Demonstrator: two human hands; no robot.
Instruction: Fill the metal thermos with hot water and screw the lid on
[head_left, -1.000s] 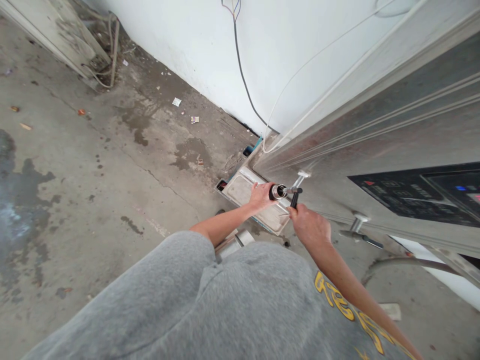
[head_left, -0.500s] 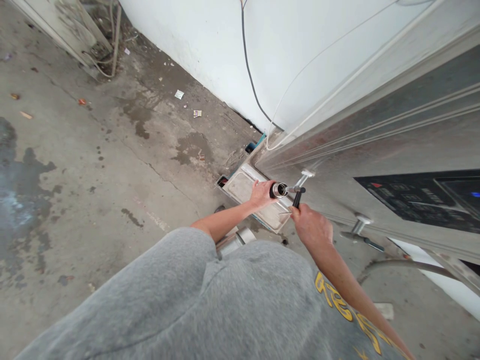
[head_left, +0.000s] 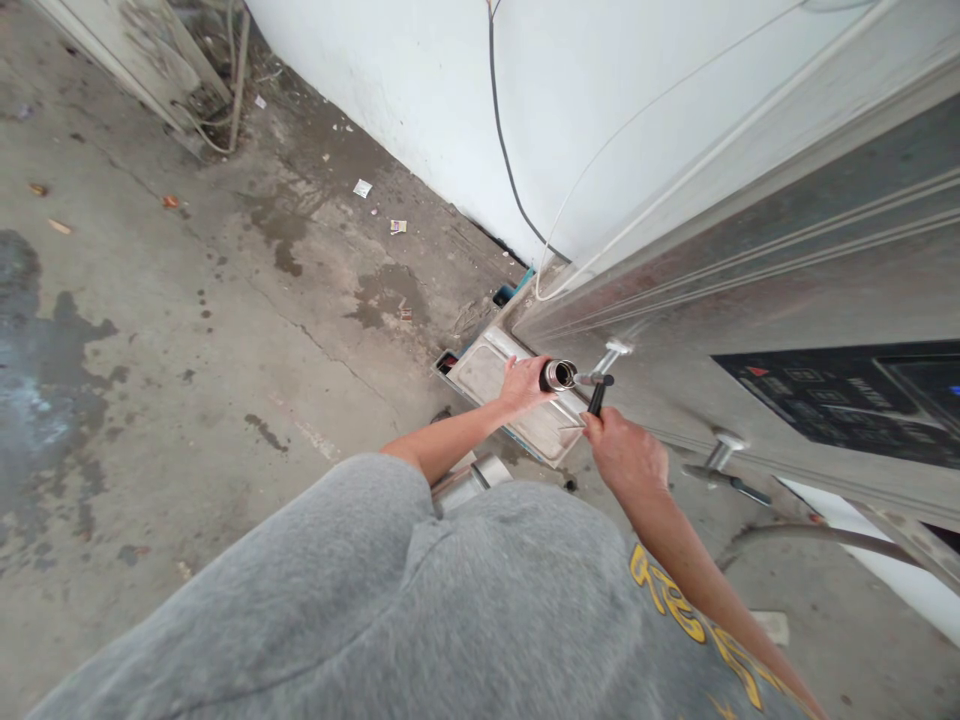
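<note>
My left hand [head_left: 519, 385] is wrapped around a steel flask [head_left: 558, 375] and holds its open mouth under the left tap [head_left: 604, 362] of a steel dispenser machine [head_left: 750, 300]. My right hand [head_left: 622, 452] grips the tap's black lever [head_left: 597, 397]. Below the flask sits a steel drip tray [head_left: 487, 372] at the machine's foot. Whether anything flows from the tap is too small to tell.
A second tap with a black lever [head_left: 726, 462] juts out further right, under a dark control panel [head_left: 847, 400]. A black cable [head_left: 504, 140] and a white cord [head_left: 637, 120] run down the white wall. The concrete floor [head_left: 187, 350] is stained and littered.
The flask has shifted slightly up toward the tap; the camera has drifted a little. Both hands keep their grips.
</note>
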